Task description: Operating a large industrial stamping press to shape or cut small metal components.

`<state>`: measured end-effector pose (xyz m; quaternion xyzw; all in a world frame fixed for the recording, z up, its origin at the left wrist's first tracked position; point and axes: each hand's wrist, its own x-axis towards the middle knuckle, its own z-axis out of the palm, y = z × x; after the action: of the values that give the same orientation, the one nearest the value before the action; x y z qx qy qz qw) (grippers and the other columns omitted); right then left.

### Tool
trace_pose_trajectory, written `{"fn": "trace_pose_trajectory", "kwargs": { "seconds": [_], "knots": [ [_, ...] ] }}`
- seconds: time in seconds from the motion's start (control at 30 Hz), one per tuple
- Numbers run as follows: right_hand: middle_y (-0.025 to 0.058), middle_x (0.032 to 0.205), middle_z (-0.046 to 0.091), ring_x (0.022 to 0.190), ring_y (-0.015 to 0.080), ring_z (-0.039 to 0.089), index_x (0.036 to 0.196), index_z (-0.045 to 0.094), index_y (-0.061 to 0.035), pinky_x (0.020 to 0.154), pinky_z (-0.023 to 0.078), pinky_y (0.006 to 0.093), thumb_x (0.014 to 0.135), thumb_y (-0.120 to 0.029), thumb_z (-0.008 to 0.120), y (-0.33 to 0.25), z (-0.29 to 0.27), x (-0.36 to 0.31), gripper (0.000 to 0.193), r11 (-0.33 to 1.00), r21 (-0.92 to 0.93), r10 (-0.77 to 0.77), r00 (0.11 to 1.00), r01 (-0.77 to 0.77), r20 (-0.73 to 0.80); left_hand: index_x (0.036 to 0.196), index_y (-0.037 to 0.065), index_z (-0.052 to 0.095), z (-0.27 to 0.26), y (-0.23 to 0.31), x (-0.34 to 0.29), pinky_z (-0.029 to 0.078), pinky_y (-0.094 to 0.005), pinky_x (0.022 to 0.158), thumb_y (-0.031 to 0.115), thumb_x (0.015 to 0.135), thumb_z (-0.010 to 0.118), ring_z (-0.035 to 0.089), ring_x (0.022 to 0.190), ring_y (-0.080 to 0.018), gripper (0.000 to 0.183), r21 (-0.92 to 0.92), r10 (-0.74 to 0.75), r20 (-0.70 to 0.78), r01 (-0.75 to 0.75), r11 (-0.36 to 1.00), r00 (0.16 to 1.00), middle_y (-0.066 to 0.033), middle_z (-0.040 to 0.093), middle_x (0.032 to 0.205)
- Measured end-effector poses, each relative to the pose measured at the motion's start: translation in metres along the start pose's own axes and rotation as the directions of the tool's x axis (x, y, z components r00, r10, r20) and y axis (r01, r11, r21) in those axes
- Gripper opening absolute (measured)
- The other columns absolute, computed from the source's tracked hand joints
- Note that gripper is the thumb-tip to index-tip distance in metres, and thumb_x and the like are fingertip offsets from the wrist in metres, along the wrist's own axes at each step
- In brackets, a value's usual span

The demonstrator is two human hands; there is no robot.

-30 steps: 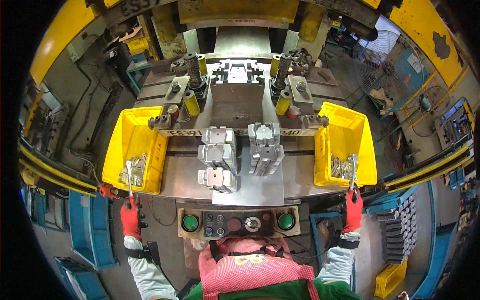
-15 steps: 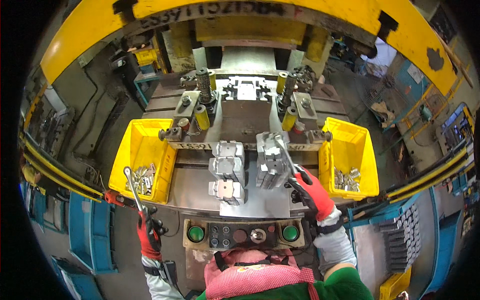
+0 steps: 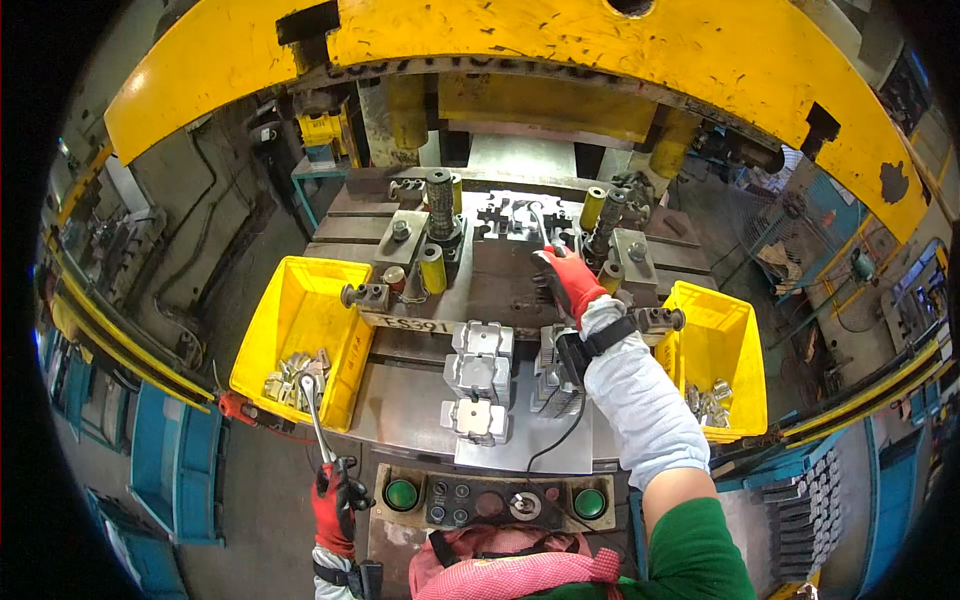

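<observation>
My right hand (image 3: 572, 280), in a red and black glove, reaches forward over the press bed. It is closed round a long silver tool with a round head (image 3: 541, 222), whose tip is over the bright cut-out plate of the die (image 3: 505, 217). Whether the tip touches a part there I cannot tell. Low at the left, my left hand (image 3: 338, 500) grips a similar silver tool (image 3: 316, 420), its round head raised in front of the left yellow bin (image 3: 350, 385). Between my arms stand stacks of grey metal parts (image 3: 478, 372); my right forearm partly hides another stack (image 3: 550, 390).
Yellow bins with small metal pieces flank the bed, the second bin (image 3: 730, 340) at right. Dark guide posts (image 3: 440, 205) rise beside the die under the yellow press frame (image 3: 560, 35). A control panel with green buttons (image 3: 401, 494) lies close to my body.
My right hand has moved forward from the right stack to the die with its tool. My left hand, holding its tool, is lower and nearer the control panel. The view has shifted.
</observation>
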<state>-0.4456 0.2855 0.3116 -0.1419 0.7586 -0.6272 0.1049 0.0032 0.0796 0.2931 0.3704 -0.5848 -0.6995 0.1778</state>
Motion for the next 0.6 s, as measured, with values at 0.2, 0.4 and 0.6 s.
{"fn": "trace_pose_trajectory", "kwargs": {
  "seconds": [0.2,0.4,0.6],
  "knots": [
    [0.0131,0.084,0.06,0.08,0.0263,0.057,0.092,0.056,-0.0022,0.073,0.042,0.0335,0.077,-0.033,0.052,-0.016,-0.003,-0.005,0.034,0.921,-0.388,-0.06,0.996,0.029,-0.068,0.095,0.004,0.05,-0.008,-0.024,-0.006,0.044,-0.0255,0.039,0.034,0.084,0.045,0.044,0.043,-0.0104,0.032,-0.121,0.0,-0.039,-0.005,0.993,0.999,-0.0014,0.042,0.054],
    [0.0059,0.092,0.053,0.075,0.0144,0.052,0.112,0.044,-0.0059,0.063,0.043,0.0257,0.084,-0.024,0.048,-0.04,-0.086,-0.159,0.034,0.929,0.27,-0.181,0.946,0.254,-0.269,0.096,0.007,0.048,-0.027,-0.11,-0.004,0.039,-0.0241,0.038,0.02,0.08,0.055,0.044,0.047,-0.0086,0.022,-0.211,0.083,-0.377,-0.173,0.962,0.923,-0.0011,0.046,0.066],
    [0.016,0.129,0.03,0.117,0.0219,0.03,0.128,0.022,-0.0001,0.097,0.023,0.0325,0.084,-0.018,0.048,0.1,-0.151,-0.36,0.054,0.988,0.139,0.102,0.385,0.07,-0.917,0.087,0.011,0.042,-0.038,-0.189,0.015,0.034,-0.0266,0.034,0.024,0.071,0.065,0.039,0.041,-0.0122,0.03,-0.034,-0.229,-0.502,0.246,0.969,0.834,-0.0004,0.04,0.057]
  ]
}}
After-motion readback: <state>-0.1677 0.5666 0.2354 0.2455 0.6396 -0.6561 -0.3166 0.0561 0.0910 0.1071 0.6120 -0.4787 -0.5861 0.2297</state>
